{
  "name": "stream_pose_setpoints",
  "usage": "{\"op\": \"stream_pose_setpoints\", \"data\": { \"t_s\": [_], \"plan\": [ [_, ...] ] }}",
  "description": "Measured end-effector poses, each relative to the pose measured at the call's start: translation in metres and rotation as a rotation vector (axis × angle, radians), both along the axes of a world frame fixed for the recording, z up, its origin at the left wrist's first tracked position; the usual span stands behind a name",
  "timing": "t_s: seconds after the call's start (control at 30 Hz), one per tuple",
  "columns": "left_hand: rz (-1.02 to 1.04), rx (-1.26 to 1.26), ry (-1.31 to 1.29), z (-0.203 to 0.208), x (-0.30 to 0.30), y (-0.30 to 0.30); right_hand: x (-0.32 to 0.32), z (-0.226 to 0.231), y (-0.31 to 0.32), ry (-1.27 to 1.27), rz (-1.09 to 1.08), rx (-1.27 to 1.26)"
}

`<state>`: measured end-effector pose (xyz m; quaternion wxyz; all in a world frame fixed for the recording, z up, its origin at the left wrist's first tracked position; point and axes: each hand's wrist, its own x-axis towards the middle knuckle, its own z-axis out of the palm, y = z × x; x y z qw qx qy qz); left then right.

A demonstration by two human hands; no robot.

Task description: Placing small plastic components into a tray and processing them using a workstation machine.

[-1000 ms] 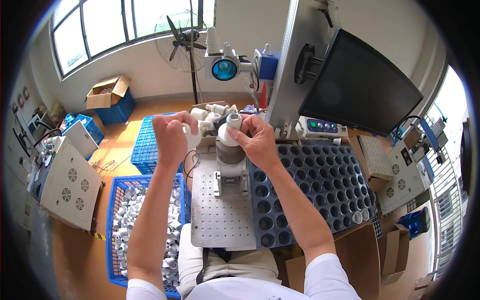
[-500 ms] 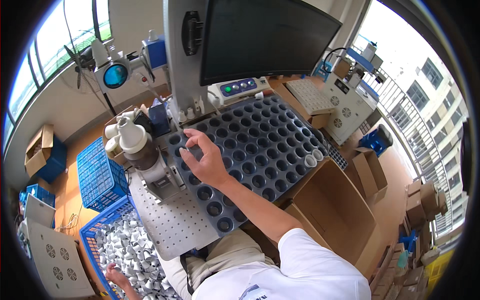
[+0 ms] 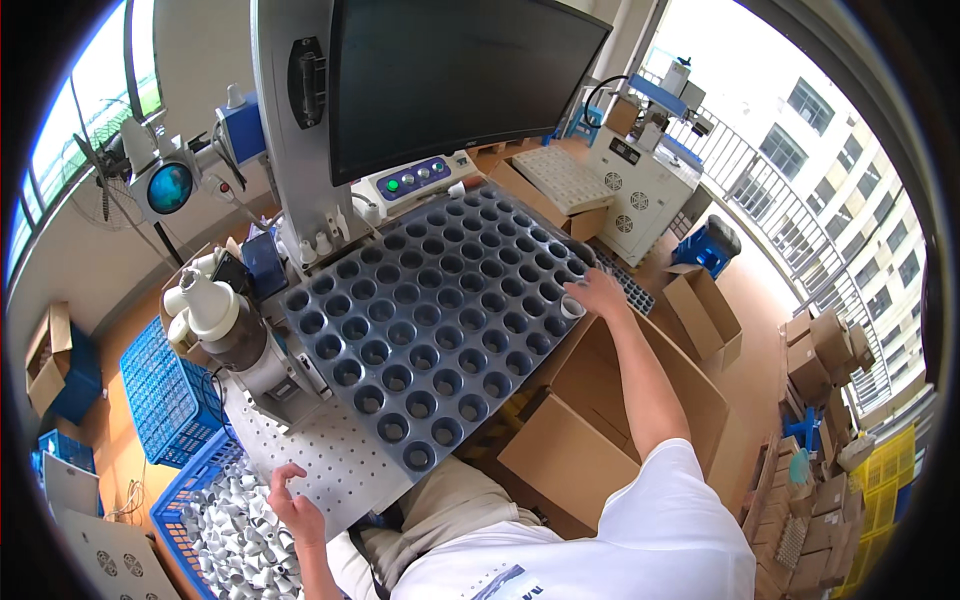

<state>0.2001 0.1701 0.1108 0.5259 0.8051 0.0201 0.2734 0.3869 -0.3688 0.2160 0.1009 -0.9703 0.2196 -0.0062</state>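
Observation:
My right hand (image 3: pixel 597 293) is at the right edge of a black tray (image 3: pixel 462 322) with rows of round holes. Its fingers close around a white plastic cup-shaped part (image 3: pixel 573 307), whose rim shows beside the fingertips. My left hand (image 3: pixel 297 508) hovers over the perforated metal plate (image 3: pixel 340 470), fingers loosely curled and apart, with nothing visible in them. Below it, many white cone-shaped plastic parts (image 3: pixel 235 540) fill a blue basket (image 3: pixel 170 515). A large white cone-shaped part (image 3: pixel 208 305) sits on a metal fixture (image 3: pixel 275 385) left of the tray.
A dark monitor (image 3: pixel 460 80) stands behind the tray on a grey column (image 3: pixel 290 110). Beneath it is a control box (image 3: pixel 415 182) with knobs. An opened cardboard box (image 3: pixel 560 460) lies right of my lap. A blue crate (image 3: pixel 170 400) stands at left.
My right hand has gone from above the tray's left side to the white parts at its right edge. My left hand has risen from the basket toward the plate. The view has shifted right.

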Motion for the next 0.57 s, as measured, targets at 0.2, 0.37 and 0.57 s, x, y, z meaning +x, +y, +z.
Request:
{"op": "stream_pose_setpoints", "data": {
  "t_s": [0.2, 0.37, 0.57],
  "plan": [
    [-0.027, -0.05, 0.163, -0.032, 0.003, -0.003, 0.015, 0.011, -0.001, 0.036, 0.036, -0.141],
    [0.023, -0.027, 0.218, -0.027, 0.004, -0.006, 0.027, 0.058, 0.036, -0.194, 0.063, 0.053],
    [0.029, -0.005, 0.207, -0.045, 0.006, 0.002, 0.059, 0.006, 0.171, -0.239, 0.588, 0.406]
  ]
}}
